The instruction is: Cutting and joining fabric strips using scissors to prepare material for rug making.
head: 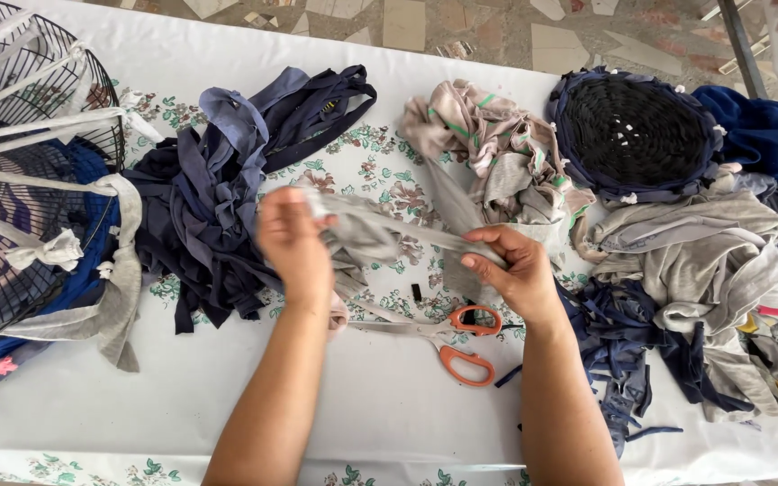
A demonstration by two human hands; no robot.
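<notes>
Both hands pinch 1 grey strip (pixel 380 229) at frame centre: left hand (pixel 294 243) closed on its near end, right hand (pixel 511 270) clamped further along. Recommend even tension, no twist, and hands kept clear of the scissors (pixel 461 337) lying just below on the table (pixel 389 405).

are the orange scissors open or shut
Shut, as far as shows: the orange scissors lie flat on the table, handle loops close together; grey fabric strip hides the blades.

No packages, labels, signs or screens in view; only unmarked fabric strips, wire frame, scissors on tablecloth.
</notes>
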